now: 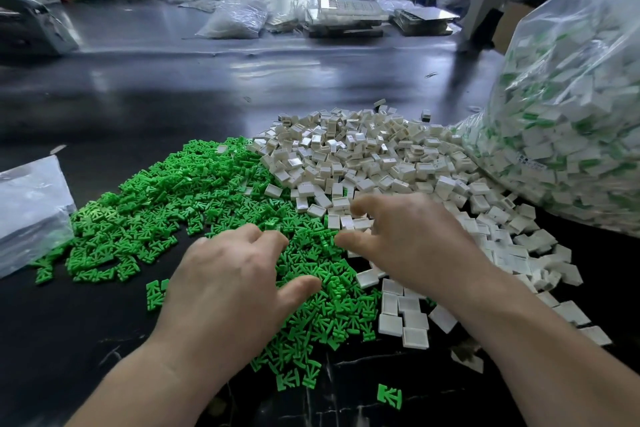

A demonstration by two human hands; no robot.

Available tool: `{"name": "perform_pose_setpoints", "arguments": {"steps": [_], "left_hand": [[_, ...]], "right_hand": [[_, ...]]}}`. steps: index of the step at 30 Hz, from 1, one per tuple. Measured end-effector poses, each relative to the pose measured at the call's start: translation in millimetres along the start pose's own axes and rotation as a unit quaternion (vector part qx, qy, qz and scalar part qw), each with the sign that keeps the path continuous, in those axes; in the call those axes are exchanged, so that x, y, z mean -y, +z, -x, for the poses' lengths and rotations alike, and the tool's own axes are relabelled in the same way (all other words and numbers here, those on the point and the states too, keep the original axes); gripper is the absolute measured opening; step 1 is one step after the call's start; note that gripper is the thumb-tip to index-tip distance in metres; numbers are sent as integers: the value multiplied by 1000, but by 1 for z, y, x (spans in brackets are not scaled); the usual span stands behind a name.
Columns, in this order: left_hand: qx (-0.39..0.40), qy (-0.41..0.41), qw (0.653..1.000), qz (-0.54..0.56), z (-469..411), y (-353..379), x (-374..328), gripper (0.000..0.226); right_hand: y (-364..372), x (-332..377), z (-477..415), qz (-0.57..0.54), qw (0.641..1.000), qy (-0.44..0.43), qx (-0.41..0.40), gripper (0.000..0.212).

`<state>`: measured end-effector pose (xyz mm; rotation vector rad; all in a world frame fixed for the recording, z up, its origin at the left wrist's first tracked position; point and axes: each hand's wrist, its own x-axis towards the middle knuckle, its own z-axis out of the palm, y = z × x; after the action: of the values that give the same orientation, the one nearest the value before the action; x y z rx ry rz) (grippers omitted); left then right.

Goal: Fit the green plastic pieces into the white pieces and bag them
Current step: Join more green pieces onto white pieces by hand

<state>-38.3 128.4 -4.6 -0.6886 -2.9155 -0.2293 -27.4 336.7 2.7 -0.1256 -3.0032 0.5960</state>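
Judged the step in hand as picking: one green part and one white part to be taken up for fitting. Saw no fitted pair in either hand.

Found the left hand (228, 274) at lower centre of the frame, low over the near edge of the green pieces (166, 198). Grip loosely open: fingers bent down toward the heap, thumb spread well apart from them, nothing seen held. Fingertips partly hidden behind the knuckles.

Found the right hand (408, 239) just right of centre, over the seam between the green heap and the white pieces (363, 149). Grip open, forefinger and thumb parted and blurred, nothing seen between them.

Located both heaps loose on the dark bench (173, 97), green at centre left, white at centre and centre right, touching along a ragged line. Located a large clear bag (571, 114) at the right edge, packed with white-and-green parts, judged to be finished work. Noted a flat clear bag (31, 208) at the left edge, beside the green heap.

Judged necessary next: a pinch on a single green piece with the left hand and on a single white piece with the right, each lifted clear of its neighbours, then alignment of the green piece with the opening of the white one. Could not tell the orientation of that opening at this size. Much loose stock left on the bench; task judged far from done.
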Motion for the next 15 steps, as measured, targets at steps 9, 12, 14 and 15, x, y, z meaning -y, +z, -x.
{"name": "perform_pose_setpoints", "arguments": {"steps": [9,12,14,15], "left_hand": [[-13,26,998,62,-6,5,0,17],[-27,33,997,71,-6,7,1,14],[-43,37,995,84,-7,7,1,21],[-45,40,995,85,-7,7,0,28]], "right_hand": [[16,1,-7,36,997,-49,-41,23],[10,0,-4,-48,996,-46,-63,17],[6,1,-1,-126,989,-25,-68,16],[4,2,1,-166,984,-14,-64,15]]}}
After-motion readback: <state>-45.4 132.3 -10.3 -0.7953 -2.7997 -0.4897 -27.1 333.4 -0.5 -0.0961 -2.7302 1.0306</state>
